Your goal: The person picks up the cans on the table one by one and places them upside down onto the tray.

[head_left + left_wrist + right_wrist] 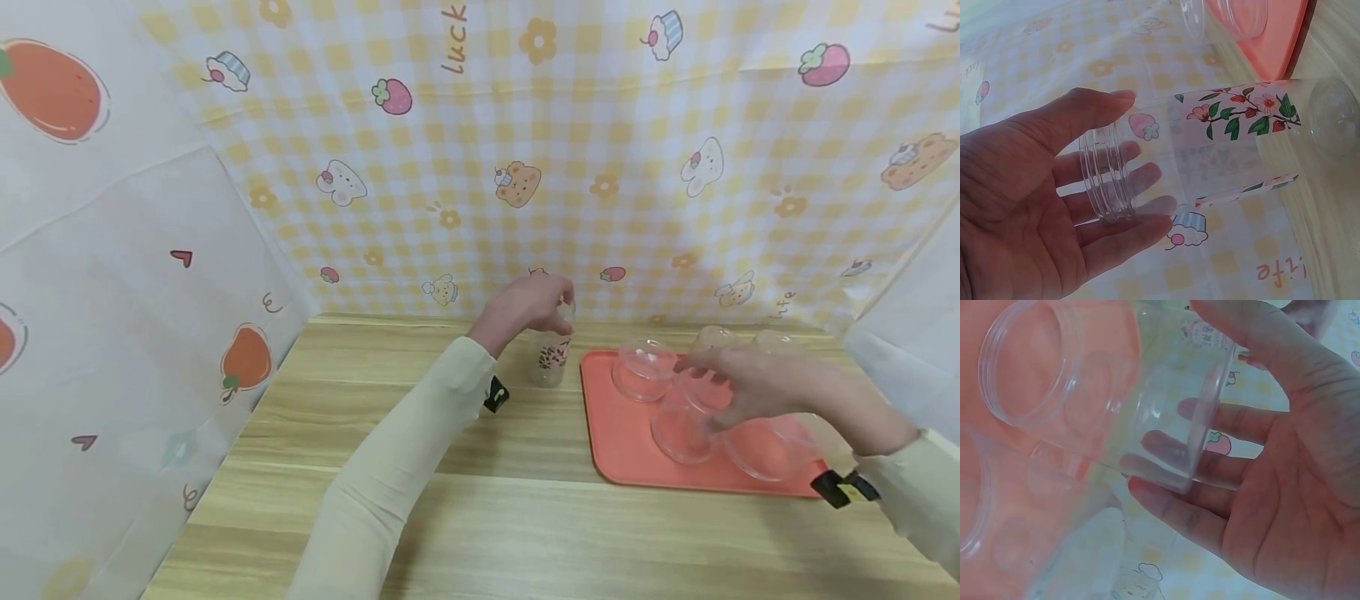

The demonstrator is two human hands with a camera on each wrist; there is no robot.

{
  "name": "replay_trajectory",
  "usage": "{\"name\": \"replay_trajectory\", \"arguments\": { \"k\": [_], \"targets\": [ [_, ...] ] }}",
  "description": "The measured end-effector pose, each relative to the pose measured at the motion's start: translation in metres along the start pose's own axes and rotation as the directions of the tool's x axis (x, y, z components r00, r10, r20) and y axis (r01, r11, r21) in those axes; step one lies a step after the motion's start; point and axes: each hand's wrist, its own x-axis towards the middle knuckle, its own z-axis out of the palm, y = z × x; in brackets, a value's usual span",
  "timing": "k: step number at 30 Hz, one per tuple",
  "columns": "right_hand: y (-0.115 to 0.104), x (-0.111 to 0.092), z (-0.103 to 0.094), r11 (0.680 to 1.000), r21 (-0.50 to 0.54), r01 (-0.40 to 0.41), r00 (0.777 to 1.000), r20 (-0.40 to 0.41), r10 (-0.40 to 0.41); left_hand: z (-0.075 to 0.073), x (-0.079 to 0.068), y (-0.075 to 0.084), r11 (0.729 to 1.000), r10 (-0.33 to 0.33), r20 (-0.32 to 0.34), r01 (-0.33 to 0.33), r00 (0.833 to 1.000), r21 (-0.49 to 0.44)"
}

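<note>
With thumb and fingers around its threaded mouth, my left hand [528, 304] holds a tall clear plastic jar [1235, 131]. A band of pink flowers and green leaves runs around this jar, which stands upright over the wooden table, left of the tray. Over the orange-red tray [600, 450], my right hand [768, 383] has its thumb and fingers about the base end of another clear jar [1116, 394]. That jar's threaded rim points toward the tray, and a small printed label shows near its base. The right hand partly hides the jars beneath it.
Several more clear jars crowd the tray, among them one at its back left [645, 371] and one beside the gripped jar [1041, 519]. Behind the wooden table [525, 533] hangs a yellow checked cloth [450, 167]. A white printed sheet [150, 317] closes the left side.
</note>
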Motion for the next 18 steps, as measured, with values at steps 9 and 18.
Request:
{"name": "replay_trajectory", "arguments": {
  "k": [9,18],
  "targets": [
    [0.0014,-0.0005,0.0058,0.988,0.153,-0.010,1.000,0.025,0.006,0.0010,0.0002,0.0006,0.999,-0.002,-0.007,0.002,1.000,0.036],
    [0.0035,-0.0026,0.0053,0.983,0.183,-0.011,0.999,0.038,0.004,0.0004,0.0001,0.0006,0.999,0.006,0.012,-0.007,1.000,0.038]
  ]
}}
